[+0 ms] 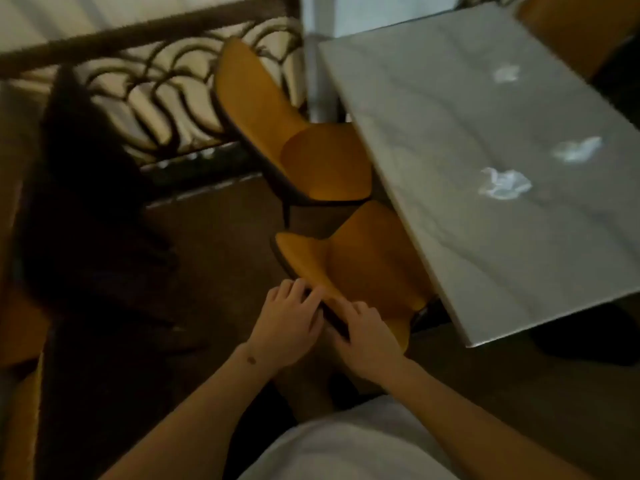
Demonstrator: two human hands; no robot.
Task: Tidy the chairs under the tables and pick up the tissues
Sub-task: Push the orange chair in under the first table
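Two orange chairs stand along the left side of a white marble table (pixel 450 140). The near chair (pixel 367 258) has its seat partly under the table edge. Both hands grip the top of its backrest: my left hand (pixel 287 320) on the left part, my right hand (pixel 363 337) just right of it. The far chair (pixel 277 133) stands angled, its seat only slightly under the table. Three crumpled white tissues lie on the tabletop: one nearest (pixel 504 185), one to its right (pixel 576 150), one farther back (pixel 506 74).
A dark railing with curved metalwork (pixel 162 84) runs behind the far chair. A white pillar (pixel 318 57) rises at the table's far corner. Another orange chair (pixel 571 32) is at the top right. Dark floor (pixel 207 254) lies left of the chairs.
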